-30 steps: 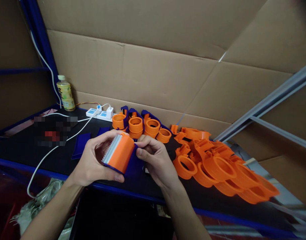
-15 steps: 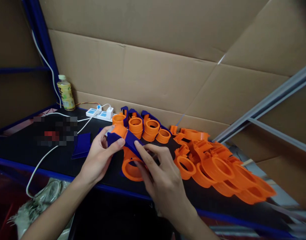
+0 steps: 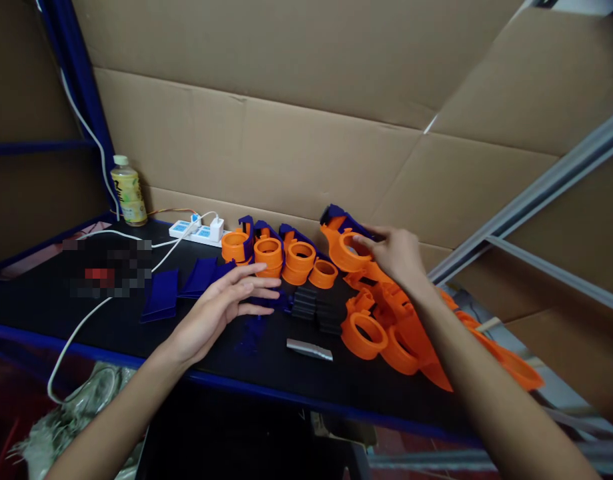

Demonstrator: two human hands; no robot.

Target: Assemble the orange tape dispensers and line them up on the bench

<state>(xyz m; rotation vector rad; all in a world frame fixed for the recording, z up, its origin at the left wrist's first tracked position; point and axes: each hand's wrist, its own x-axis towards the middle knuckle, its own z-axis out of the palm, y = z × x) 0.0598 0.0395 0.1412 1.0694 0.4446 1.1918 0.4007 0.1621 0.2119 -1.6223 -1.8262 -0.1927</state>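
Note:
My right hand is stretched out to the back of the black table and grips an orange and blue plastic assembly, held just right of a row of finished orange and blue pieces. My left hand hovers open over the table, fingers extended and pointing right, close to small blue plastic parts and a stack of black pieces. A grey metal toothed strip lies on the table in front of them.
A heap of loose orange ring parts fills the right side of the table. Flat blue plates lie at left. A white power strip with cables and a drink bottle stand at the back left. Cardboard walls enclose the table.
My right hand has carried the orange and blue assembly from the front middle to the back of the table. My left hand has let go and opened.

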